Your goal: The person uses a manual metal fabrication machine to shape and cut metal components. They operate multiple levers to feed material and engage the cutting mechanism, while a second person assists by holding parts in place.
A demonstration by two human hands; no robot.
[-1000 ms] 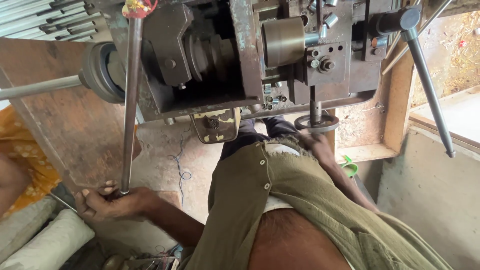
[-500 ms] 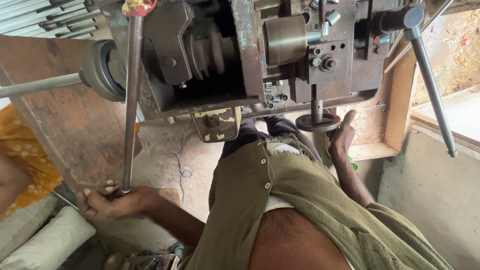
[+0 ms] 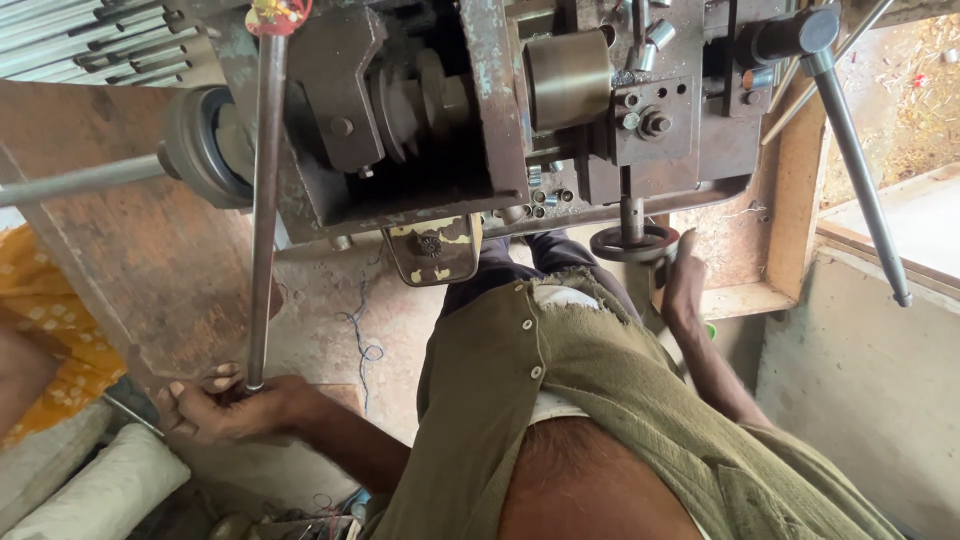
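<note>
Two hands are working this old machine at once. Low on the near left, the left hand (image 3: 225,405) is curling its fingers shut around the bottom end of a long steel lever rod (image 3: 263,210), which is running almost straight up to a red-and-yellow tipped pivot at the top of the machine body (image 3: 420,110). To the right, the right hand (image 3: 683,285) is resting with fingers loosely bent against the rim of a small dark handwheel (image 3: 632,243) that hangs under the machine on a short vertical spindle; whether it is truly gripping the rim or only pressing on it I cannot tell. Judging from this, the operation is in mid-course: both controls are being held and nothing finished is showing, and no workpiece can be made out among the parts, so how much is left is unclear. The rod is looking smooth, round and dull grey; the handwheel is a flat blackened ring. The machine body is heavy cast metal, rusty brown with patches of worn blue-green paint, carrying a stepped pulley, bolts and a polished brass-coloured cylinder (image 3: 567,78). A second long handle (image 3: 860,190) is slanting down at the far right. The olive shirt (image 3: 620,410) is coarse woven cloth, frayed at its hem. Thin metal bars (image 3: 90,40) are lying stacked at the far left.
</note>
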